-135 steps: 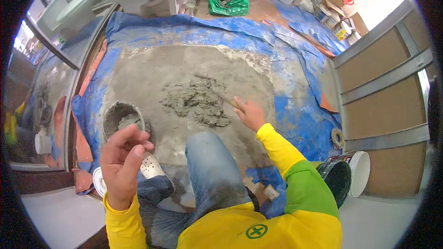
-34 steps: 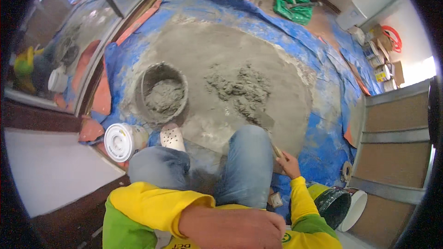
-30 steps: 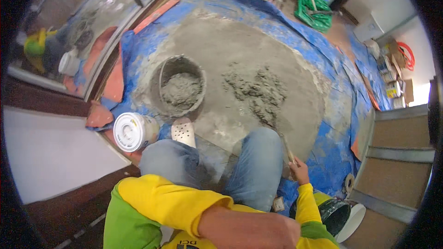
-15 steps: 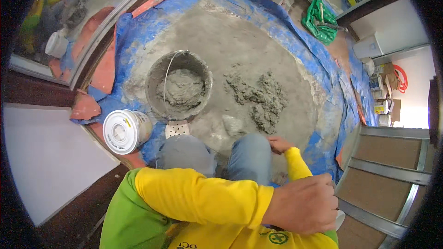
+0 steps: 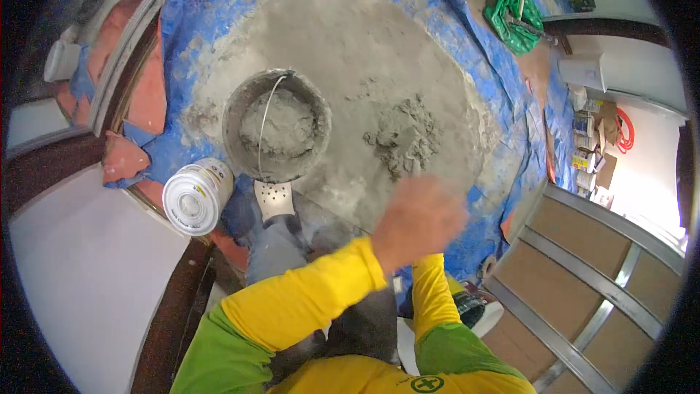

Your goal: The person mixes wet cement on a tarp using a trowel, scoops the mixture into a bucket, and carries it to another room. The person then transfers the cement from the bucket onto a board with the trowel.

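My left hand (image 5: 419, 220), smeared by motion, is in front of my body above the grey floor. Its fingers cannot be made out. The yellow sleeve of my right arm (image 5: 435, 295) runs up behind it, and my right hand is hidden there. Beyond the hands a rough heap of wet mortar (image 5: 408, 131) lies on the smeared floor. To its left stands a dark bucket (image 5: 232, 131) with a thin wire handle, holding more grey mortar (image 5: 281, 128). No tool shows in either hand.
A lidded white pail (image 5: 191, 204) stands left of my pale perforated clog (image 5: 273, 198). Blue sheeting (image 5: 193, 44) edges the mortar-covered floor. A metal-framed panel (image 5: 583, 270) stands at right, with a dark-topped container (image 5: 477, 310) beside it. A green bag (image 5: 510, 22) lies far right.
My left hand has moved up and leftward from the lower right, now covering the right hand. My knees have dropped from view, showing my lower leg and clog. The mortar heap looks more compact.
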### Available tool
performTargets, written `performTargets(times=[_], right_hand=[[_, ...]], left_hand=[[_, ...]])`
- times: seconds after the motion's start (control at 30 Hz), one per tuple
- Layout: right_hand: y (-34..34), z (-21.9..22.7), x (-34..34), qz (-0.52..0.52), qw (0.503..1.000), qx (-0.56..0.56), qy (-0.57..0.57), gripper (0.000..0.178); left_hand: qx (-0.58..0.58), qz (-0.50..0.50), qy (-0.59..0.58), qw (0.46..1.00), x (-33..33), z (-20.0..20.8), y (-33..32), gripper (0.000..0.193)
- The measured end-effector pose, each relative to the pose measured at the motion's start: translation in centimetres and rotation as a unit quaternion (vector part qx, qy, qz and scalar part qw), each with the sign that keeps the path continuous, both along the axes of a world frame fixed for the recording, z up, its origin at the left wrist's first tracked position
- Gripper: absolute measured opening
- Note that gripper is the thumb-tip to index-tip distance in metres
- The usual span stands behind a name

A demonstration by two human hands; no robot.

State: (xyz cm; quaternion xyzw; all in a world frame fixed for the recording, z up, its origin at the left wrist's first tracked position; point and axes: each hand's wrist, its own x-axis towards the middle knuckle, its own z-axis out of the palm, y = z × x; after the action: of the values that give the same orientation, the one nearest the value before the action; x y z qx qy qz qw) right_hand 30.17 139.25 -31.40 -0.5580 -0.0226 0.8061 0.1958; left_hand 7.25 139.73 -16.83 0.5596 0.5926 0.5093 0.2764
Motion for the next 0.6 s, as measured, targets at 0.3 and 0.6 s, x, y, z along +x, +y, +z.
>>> performTargets(times=[0.3,0.6], right_hand=[[10.2,-5.0,1.7,0.161,0.965,-0.014,-0.206,0.04],[-4.6,18.5,2.9,0.532,0.731,0.249,-0.348,0.03]], left_hand=[[-0.31,0.455,0.177,0.816,-12.1,-9.6,-5.1,0.071],[-0.4,0.337,-0.267,0.809,-17.3,-12.2,-10.0,0.036]])
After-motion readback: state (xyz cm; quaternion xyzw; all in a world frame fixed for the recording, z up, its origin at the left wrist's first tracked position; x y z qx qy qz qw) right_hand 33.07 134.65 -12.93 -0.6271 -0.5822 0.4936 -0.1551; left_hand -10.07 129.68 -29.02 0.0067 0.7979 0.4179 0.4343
